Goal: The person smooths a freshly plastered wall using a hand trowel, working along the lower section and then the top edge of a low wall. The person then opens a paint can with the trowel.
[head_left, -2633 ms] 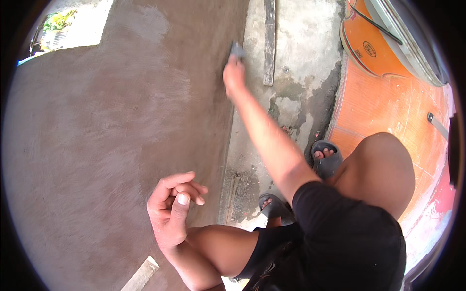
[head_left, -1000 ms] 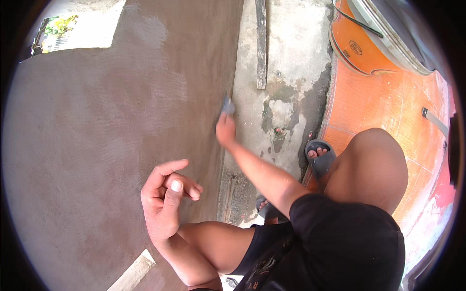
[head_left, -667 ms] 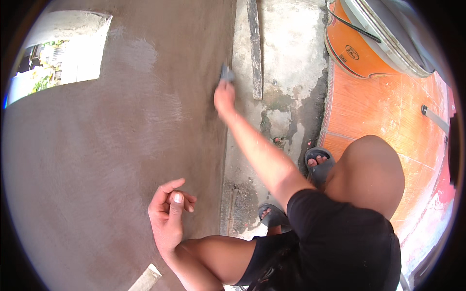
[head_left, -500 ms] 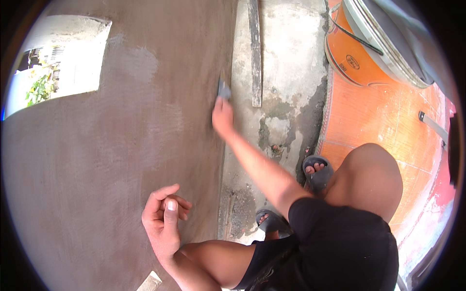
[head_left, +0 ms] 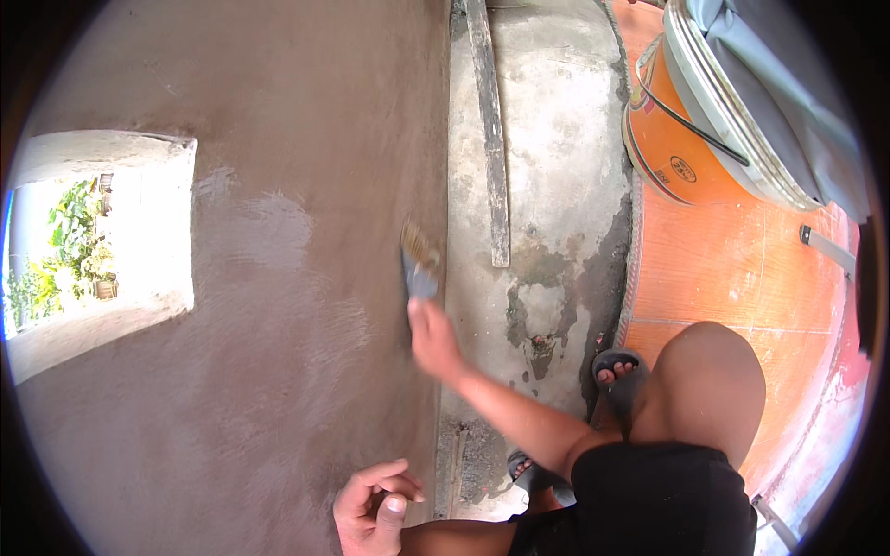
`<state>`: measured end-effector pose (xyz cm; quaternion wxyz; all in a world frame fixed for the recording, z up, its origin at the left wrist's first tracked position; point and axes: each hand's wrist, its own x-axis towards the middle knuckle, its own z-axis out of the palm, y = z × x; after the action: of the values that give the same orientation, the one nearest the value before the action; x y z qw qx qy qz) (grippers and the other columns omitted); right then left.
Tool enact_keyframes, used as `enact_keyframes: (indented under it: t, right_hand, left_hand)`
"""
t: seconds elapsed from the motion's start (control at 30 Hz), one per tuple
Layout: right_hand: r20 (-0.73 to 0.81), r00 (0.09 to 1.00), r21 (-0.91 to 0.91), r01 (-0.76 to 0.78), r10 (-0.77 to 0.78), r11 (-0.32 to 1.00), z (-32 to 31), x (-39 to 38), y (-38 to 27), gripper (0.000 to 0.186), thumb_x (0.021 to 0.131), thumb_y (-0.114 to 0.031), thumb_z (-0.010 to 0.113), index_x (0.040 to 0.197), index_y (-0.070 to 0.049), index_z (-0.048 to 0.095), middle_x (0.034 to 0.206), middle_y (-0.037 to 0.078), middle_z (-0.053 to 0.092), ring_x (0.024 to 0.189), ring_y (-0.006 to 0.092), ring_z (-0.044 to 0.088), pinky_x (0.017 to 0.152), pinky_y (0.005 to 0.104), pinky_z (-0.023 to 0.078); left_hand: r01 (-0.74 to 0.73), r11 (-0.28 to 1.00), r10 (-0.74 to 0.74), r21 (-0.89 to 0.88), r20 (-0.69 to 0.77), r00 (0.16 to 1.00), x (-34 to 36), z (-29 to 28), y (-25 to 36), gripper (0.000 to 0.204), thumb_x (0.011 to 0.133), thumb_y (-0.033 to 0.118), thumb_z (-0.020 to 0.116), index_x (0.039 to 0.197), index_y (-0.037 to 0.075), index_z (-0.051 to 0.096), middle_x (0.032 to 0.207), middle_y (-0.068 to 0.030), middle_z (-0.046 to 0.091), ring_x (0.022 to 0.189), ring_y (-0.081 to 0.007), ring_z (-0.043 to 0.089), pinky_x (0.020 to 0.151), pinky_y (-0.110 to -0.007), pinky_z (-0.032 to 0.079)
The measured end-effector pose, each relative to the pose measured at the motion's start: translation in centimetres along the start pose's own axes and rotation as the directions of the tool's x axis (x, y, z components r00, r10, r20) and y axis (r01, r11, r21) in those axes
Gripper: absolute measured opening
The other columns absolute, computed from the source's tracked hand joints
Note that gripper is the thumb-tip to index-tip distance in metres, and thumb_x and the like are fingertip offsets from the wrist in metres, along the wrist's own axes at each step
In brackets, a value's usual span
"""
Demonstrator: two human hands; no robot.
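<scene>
My right hand (head_left: 433, 338) is closed on a brush (head_left: 419, 264) with pale tan bristles and a grey middle, its tip against the brown plastered wall (head_left: 278, 120) beside the seam with the pale concrete floor strip (head_left: 547, 111). The bristles look slightly blurred. My left hand (head_left: 380, 510) is at the lower edge, fingers loosely curled and apart, holding nothing, in front of the plaster. A bright window opening (head_left: 162, 222) with plants beyond is in the wall at left.
A weathered wooden batten (head_left: 489, 130) lies on the concrete strip. An orange bucket (head_left: 672, 148) with a pale lid and grey cloth stands at upper right on orange tiles (head_left: 723, 269). My sandalled feet (head_left: 619, 369) are below, beside a flat metal bar (head_left: 825, 248) farther right.
My right hand and brush have moved back and forth along the wall's lower seam. The view has shifted, bringing the window lower in the picture and my left hand toward the bottom edge.
</scene>
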<state>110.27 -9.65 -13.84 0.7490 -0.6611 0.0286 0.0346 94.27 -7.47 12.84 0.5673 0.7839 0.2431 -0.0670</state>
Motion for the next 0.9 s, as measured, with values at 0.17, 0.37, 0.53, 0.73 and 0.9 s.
enact_keyframes:
  t: [0.17, 0.37, 0.53, 0.73, 0.9]
  right_hand:
    - [-0.156, 0.988, 0.073, -0.013, 0.024, 0.997, 0.5, 12.2, 5.3, 0.044, 0.112, -0.033, 0.039, 0.091, 0.003, 0.055, 0.08, 0.017, 0.061, 0.076, 0.0232, 0.053, 0.078, 0.041, 0.047]
    - [0.126, 0.992, 0.005, 0.023, -0.024, 1.0, -2.0, 6.7, 4.4, 0.043, 0.11, -0.022, 0.042, 0.138, 0.007, 0.053, 0.143, 0.025, 0.056, 0.136, 0.0339, 0.052, 0.115, 0.0411, 0.037]
    - [0.065, 0.987, 0.019, -0.147, 0.146, 0.989, -1.3, 13.7, 1.0, 0.039, 0.111, -0.027, 0.042, 0.12, 0.005, 0.063, 0.119, 0.024, 0.068, 0.111, 0.0295, 0.065, 0.099, 0.0399, 0.046]
    - [-0.112, 0.993, 0.039, 0.043, -0.038, 0.998, -1.5, 16.7, 2.5, 0.044, 0.111, -0.032, 0.041, 0.092, 0.004, 0.057, 0.081, 0.02, 0.062, 0.076, 0.0274, 0.055, 0.076, 0.0431, 0.046]
    - [0.129, 0.98, -0.099, 0.166, -0.153, 0.981, -0.4, 4.6, 2.1, 0.047, 0.109, -0.022, 0.041, 0.147, 0.006, 0.043, 0.156, 0.025, 0.043, 0.148, 0.0352, 0.038, 0.12, 0.0413, 0.03]
  left_hand:
    - [-0.023, 0.993, 0.028, 0.118, -0.044, 0.999, 0.2, 1.1, -0.4, 0.028, 0.102, 0.02, 0.063, 0.116, -0.004, 0.064, 0.08, -0.0103, 0.068, 0.08, -0.0211, 0.066, 0.08, -0.035, 0.054]
    - [-0.433, 0.812, 0.534, 0.391, -0.2, 0.821, 0.2, 0.3, 0.2, 0.02, 0.102, 0.016, 0.062, 0.103, -0.002, 0.069, 0.087, -0.017, 0.07, 0.069, -0.0252, 0.063, 0.06, -0.034, 0.05]
    - [-0.313, 0.651, 0.578, 0.691, -0.184, 0.795, 1.1, -0.5, 1.0, 0.02, 0.103, 0.016, 0.058, 0.105, -0.001, 0.068, 0.089, -0.0195, 0.07, 0.07, -0.0276, 0.064, 0.062, -0.034, 0.052]
    - [-0.324, 0.729, 0.558, 0.603, -0.25, 0.791, 1.9, -0.2, 1.3, 0.02, 0.102, 0.015, 0.057, 0.106, -0.002, 0.067, 0.09, -0.0187, 0.071, 0.078, -0.0293, 0.065, 0.067, -0.037, 0.054]
    - [-0.306, 0.692, 0.569, 0.654, -0.233, 0.788, 1.4, -0.3, 1.1, 0.018, 0.102, 0.014, 0.058, 0.105, -0.001, 0.067, 0.09, -0.019, 0.07, 0.078, -0.0299, 0.065, 0.067, -0.038, 0.053]
